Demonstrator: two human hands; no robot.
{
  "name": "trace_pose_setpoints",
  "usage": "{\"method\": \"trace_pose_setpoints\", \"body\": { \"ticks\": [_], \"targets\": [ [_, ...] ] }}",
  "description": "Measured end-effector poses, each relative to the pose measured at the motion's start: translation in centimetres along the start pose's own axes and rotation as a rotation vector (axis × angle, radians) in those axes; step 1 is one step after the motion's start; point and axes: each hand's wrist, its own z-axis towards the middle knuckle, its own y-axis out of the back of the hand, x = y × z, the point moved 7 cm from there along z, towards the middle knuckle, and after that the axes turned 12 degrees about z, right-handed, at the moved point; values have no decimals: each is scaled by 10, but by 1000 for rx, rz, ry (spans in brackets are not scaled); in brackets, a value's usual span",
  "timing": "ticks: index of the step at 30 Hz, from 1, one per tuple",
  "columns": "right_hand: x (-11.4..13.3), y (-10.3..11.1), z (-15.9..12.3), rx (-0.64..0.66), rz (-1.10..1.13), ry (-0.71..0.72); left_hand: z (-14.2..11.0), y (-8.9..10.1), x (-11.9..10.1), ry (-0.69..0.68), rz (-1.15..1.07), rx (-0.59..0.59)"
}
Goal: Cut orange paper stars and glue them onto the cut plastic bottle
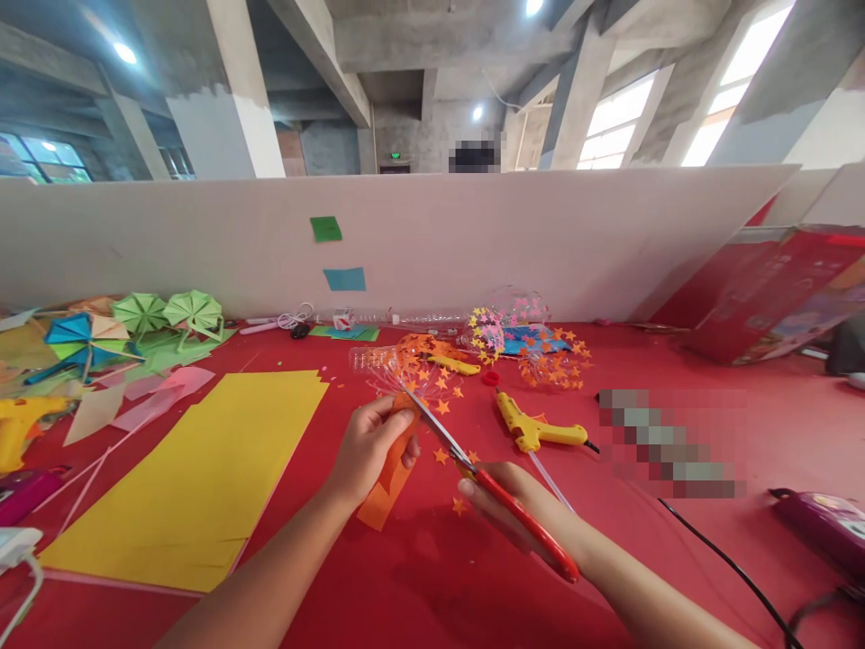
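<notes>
A folded strip of orange paper [382,505] is pinched in my left hand [371,437], its lower end hanging over the red table. My right hand [504,500] grips a pair of scissors [520,514] with red handles. The blades point up and left, with their tips by the upper end of the paper near my left thumb; whether they touch it I cannot tell. Several small orange paper stars [442,407] lie just beyond and beside the hands. Behind them is a clear plastic bottle piece [375,359] with orange stars around it.
Yellow paper sheets [195,460] lie at left. A yellow glue gun [533,428] with a cord rests right of the scissors. Farther back are a yellow cutter [454,364] and star-covered clear plastic [517,311]. Folded paper umbrellas [194,308] stand far left; a red box [777,288] stands right.
</notes>
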Motion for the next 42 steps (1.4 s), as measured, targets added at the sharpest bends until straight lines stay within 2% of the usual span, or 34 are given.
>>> {"method": "trace_pose_setpoints", "body": {
  "ticks": [5,11,25,34,39,42],
  "targets": [
    [-6,-6,-1,32,-43,-56,-8,4,12,12,-16,-26],
    [-8,-9,-6,30,7,-121,-11,5,10,7,-27,-28],
    [-14,-9,-3,78,20,-85,-9,4,13,5,-34,-5],
    [-13,-7,-2,54,6,-86,-8,4,13,13,-25,-17],
    [-13,-7,-1,57,18,-87,-8,7,10,-26,69,-9],
    [-12,-6,0,54,4,-80,-9,17,1,-116,240,-97]
  ]
}}
